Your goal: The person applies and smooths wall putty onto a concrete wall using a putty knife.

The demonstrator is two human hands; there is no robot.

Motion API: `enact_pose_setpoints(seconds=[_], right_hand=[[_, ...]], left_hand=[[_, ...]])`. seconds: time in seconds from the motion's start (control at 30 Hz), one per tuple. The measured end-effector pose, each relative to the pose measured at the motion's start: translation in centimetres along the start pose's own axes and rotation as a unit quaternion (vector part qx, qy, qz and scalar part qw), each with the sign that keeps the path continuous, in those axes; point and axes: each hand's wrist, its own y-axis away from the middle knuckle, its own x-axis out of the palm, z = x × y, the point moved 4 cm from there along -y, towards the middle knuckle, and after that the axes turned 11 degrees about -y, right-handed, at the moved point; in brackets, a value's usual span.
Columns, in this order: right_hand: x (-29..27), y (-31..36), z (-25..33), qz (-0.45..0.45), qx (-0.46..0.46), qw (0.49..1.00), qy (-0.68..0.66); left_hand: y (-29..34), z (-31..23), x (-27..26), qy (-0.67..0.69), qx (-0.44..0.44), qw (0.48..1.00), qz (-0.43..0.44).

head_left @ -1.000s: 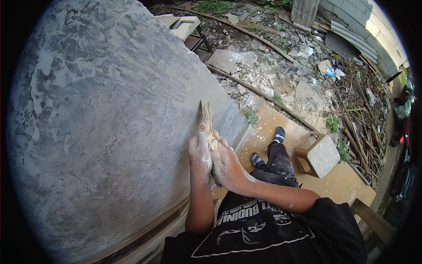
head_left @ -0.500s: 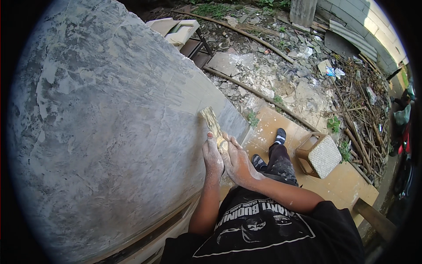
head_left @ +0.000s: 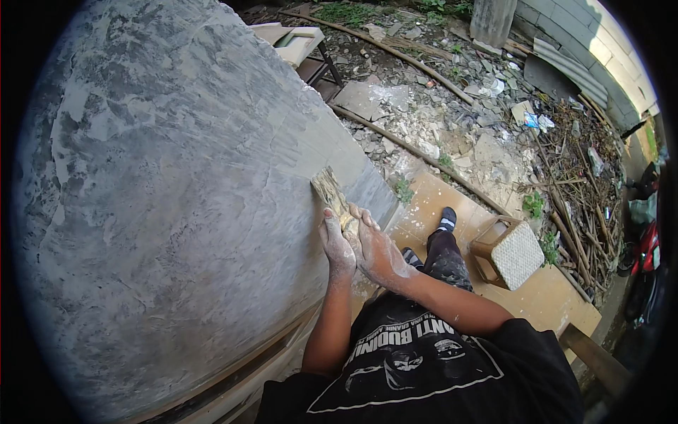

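Both my hands, dusted white, are closed around a flat, yellowish tool (head_left: 329,187) caked with streaks of plaster. Its wide end rests against or just off the grey plastered wall (head_left: 183,198) on my left. My left hand (head_left: 338,244) grips it from the left side, thumb pointing up along it. My right hand (head_left: 380,251) wraps the other side, its fingers bunched near the tool's middle. The grip hides the lower part of the tool, so I cannot tell whether it is a putty knife or a brush. The wall carries patchy smears of lighter and darker grey.
A wooden stool (head_left: 510,256) with a woven seat stands to the right on a tan tiled floor (head_left: 424,201). Beyond lie rubble (head_left: 402,141), poles, and a pile of sticks (head_left: 572,226). A board-topped table (head_left: 300,46) stands past the wall's end.
My hands and the tool have shifted slightly left along the wall, and the tool's wide end leans further left. Both hands keep their hold. The view has tilted a little.
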Motion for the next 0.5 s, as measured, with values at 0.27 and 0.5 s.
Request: enact_pose_setpoints(seconds=[0.27, 0.5], right_hand=[[-0.2, 0.2, 2.4, -0.012, -0.011, 1.0, -0.02], [-0.1, -0.1, 2.3, -0.016, -0.014, 1.0, -0.013]], left_hand=[[0.3, -0.4, -0.2, -0.021, 0.002, 0.999, -0.029], [0.0, -1.0, 0.3, -0.029, -0.017, 0.999, 0.043]])
